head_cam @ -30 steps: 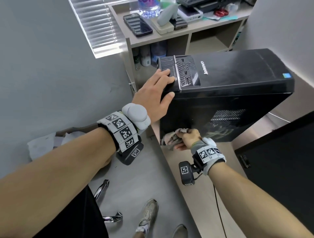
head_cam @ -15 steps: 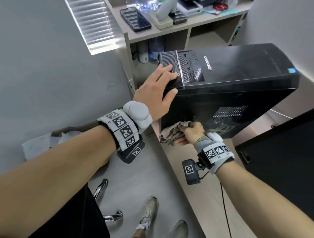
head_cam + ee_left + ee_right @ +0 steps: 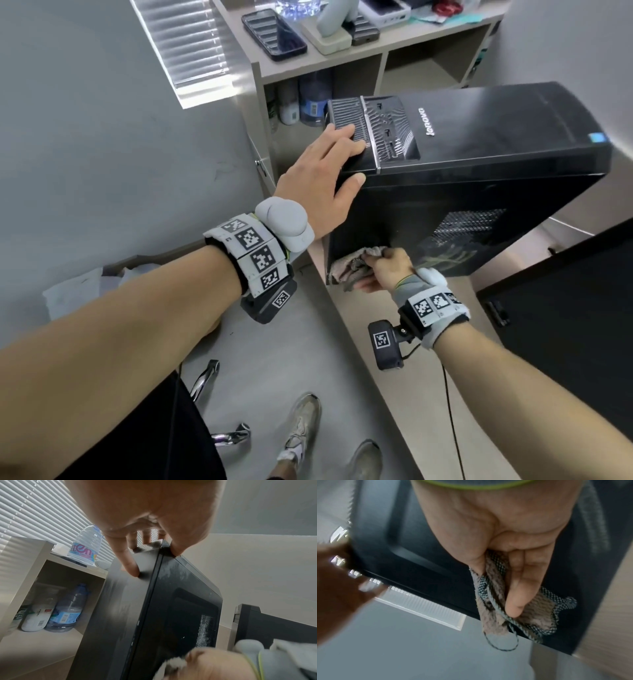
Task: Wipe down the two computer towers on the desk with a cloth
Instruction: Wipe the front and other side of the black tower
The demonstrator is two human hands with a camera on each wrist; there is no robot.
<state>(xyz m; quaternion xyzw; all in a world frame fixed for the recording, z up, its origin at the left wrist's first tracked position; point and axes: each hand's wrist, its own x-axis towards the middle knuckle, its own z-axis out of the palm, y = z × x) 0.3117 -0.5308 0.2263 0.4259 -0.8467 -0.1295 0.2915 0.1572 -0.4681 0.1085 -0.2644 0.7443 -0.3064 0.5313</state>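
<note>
A black Lenovo computer tower (image 3: 479,137) stands on the desk (image 3: 394,377). My left hand (image 3: 322,178) grips its top front corner, fingers over the ribbed top and thumb on the side panel; in the left wrist view the fingers (image 3: 133,568) wrap that corner of the tower (image 3: 171,608). My right hand (image 3: 387,270) holds a crumpled brownish cloth (image 3: 349,267) against the side panel's lower front corner. In the right wrist view the fingers (image 3: 518,588) pin the cloth (image 3: 494,601) to the dark panel (image 3: 419,547). A second black tower (image 3: 565,325) stands to the right.
A shelf unit (image 3: 342,61) behind the tower carries phones and a water bottle (image 3: 85,545), with more bottles (image 3: 308,99) in its lower bay. A thin black cable (image 3: 452,411) runs along the desk. Chair legs (image 3: 205,377) and shoes are on the floor at left.
My right hand has shifted the cloth slightly to the right and up on the lower side panel. The left hand keeps the same hold on the top corner.
</note>
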